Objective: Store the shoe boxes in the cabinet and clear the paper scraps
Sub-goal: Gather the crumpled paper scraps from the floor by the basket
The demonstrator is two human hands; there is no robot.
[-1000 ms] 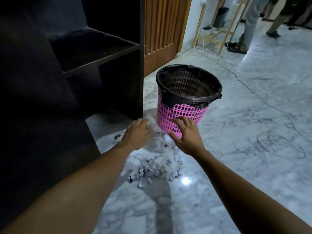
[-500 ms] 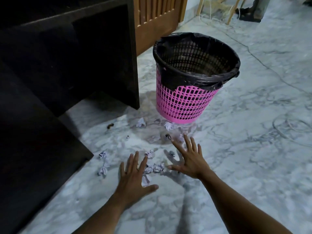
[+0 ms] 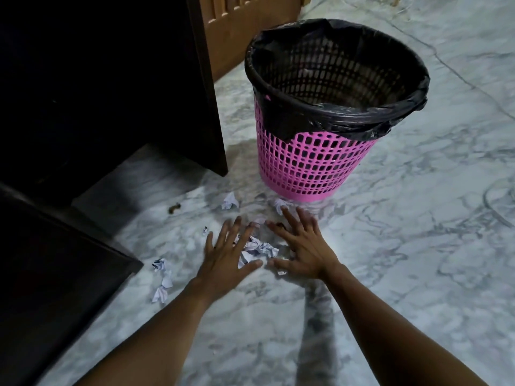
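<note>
Crumpled white paper scraps (image 3: 257,249) lie in a small heap on the marble floor between my two hands. My left hand (image 3: 227,257) and my right hand (image 3: 302,250) rest flat on the floor with fingers spread, one on each side of the heap, thumbs almost meeting below it. More scraps lie apart: one (image 3: 230,201) near the cabinet corner, one (image 3: 280,204) at the bin's foot, several (image 3: 163,280) to the left. A pink mesh waste bin (image 3: 306,162) with a black liner stands just beyond. The dark cabinet (image 3: 111,79) fills the left. No shoe box is visible.
A wooden door (image 3: 245,23) stands behind the cabinet and bin. A small brown bit (image 3: 174,208) lies on the floor by the cabinet's shadow. A thin cable (image 3: 498,207) loops on the marble at the right edge. A dark cabinet panel (image 3: 55,274) juts out at lower left.
The view has dropped closer to the floor. Both hands came down from near the bin and moved inward, so the scraps now bunch between them.
</note>
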